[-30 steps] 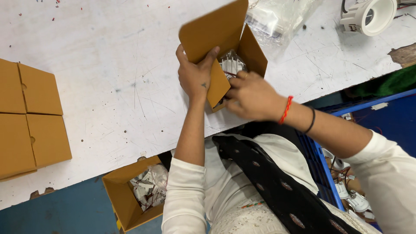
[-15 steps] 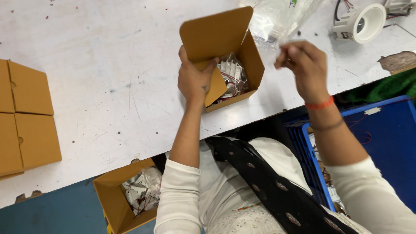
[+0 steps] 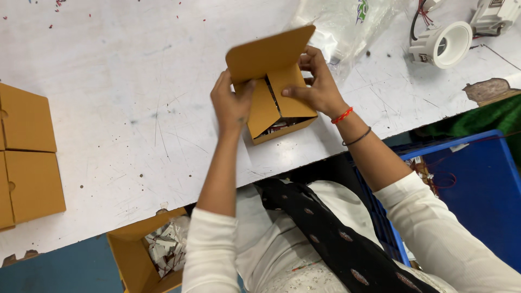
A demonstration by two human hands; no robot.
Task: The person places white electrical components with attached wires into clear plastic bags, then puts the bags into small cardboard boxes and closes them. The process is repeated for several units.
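Head view: left hand (image 3: 230, 103) and right hand (image 3: 315, 87) gripping small cardboard box (image 3: 274, 95) side flaps; best press both flat, then tuck lid.

A small box near the table's front edge, other things spread around it.

The small box (image 3: 277, 103) stands on the table (image 3: 125, 97), between the left hand (image 3: 230, 103) and the right hand (image 3: 317, 87). Behind it lies a plastic bag (image 3: 347, 24), and right of the bag a round lamp fitting (image 3: 442, 43). Closed boxes (image 3: 27, 154) lie far left. An open box (image 3: 144, 255) sits below the table edge, a crate (image 3: 477, 190) at right.
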